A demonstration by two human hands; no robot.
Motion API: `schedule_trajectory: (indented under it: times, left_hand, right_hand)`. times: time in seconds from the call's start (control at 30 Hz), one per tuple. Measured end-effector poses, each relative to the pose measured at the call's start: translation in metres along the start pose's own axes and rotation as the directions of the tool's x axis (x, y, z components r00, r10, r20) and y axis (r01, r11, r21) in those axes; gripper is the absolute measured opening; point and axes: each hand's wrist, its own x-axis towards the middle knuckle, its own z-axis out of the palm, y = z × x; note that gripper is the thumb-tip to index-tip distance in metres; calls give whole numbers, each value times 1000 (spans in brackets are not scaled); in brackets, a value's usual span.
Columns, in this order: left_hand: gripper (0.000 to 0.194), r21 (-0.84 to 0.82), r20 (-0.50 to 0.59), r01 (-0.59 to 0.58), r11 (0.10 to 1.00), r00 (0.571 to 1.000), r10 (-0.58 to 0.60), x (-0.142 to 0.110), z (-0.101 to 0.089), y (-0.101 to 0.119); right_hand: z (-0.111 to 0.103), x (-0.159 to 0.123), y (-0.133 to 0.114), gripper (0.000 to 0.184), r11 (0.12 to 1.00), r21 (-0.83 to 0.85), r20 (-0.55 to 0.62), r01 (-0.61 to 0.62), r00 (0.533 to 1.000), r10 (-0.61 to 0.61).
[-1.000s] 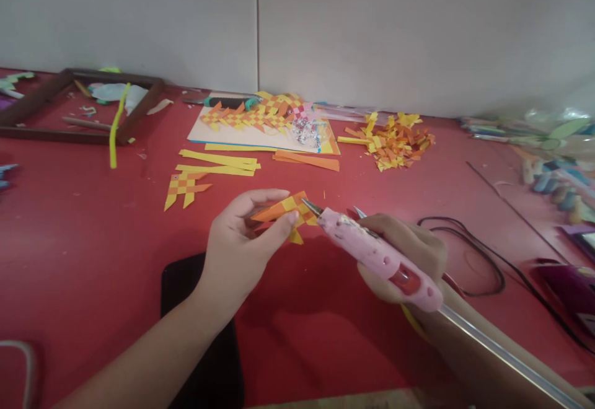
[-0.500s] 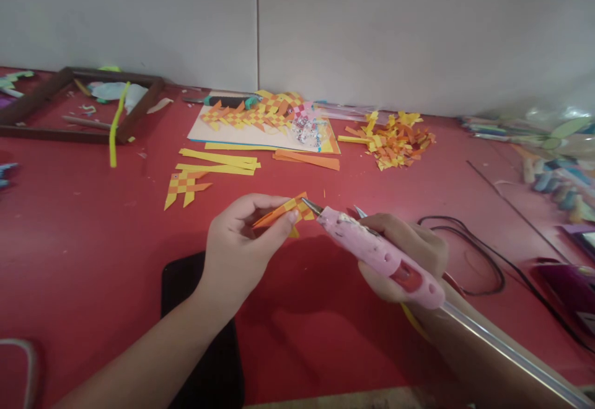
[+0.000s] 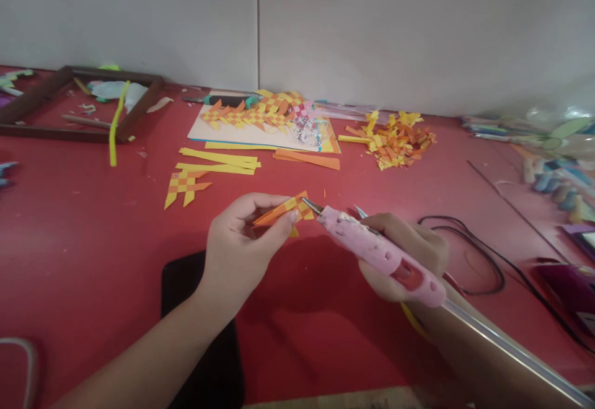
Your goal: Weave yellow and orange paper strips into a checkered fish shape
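One red table (image 3: 116, 241), its far edge along a grey wall (image 3: 395, 31). One dark brown wooden frame (image 3: 60, 131) at the far left corner, a bright yellow strip (image 3: 115, 124) over its near right corner. One flat black slab (image 3: 209, 359) toward the near edge, left of centre; the left forearm hides part. One white paper pad (image 3: 242, 134) by the middle of the far edge: several overlapping checkered fish, no sure count, and one dark-handled tool (image 3: 230, 101). One pink pen-shaped glue gun (image 3: 372, 241) with a clear stick (image 3: 506, 347), in the right hand (image 3: 411, 245); fingers closed round it, partly hidden by its body. One silver point (image 3: 360, 212) beyond them. One orange-and-yellow scrap heap (image 3: 395, 142) right of the pad, pieces uncountable. Yellow paper strips (image 3: 218, 159), at least three, and orange paper strips (image 3: 307, 160), at least two, on the pad's near side. One lone checkered paper fish (image 3: 186, 187) left of centre. One woven orange-and-yellow paper piece (image 3: 289, 208) above mid-table, pinched narrow by the left hand (image 3: 242, 235), glue gun's metal tip at its upper right end; thumb covers part.
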Motion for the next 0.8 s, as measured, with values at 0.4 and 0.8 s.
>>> schedule_trajectory:
  times: [0.4,0.8]
  left_hand:
    - [10,12,-13,-13,1000,1000,13,1,1,0]
    - [9,30,-12,-8,1000,1000,9,-2,0,1]
  right_hand:
    - [4,-3,3,9,1000,9,-41,2,999,-2]
    - [4,-3,4,8,1000,1,-33,8,999,-8]
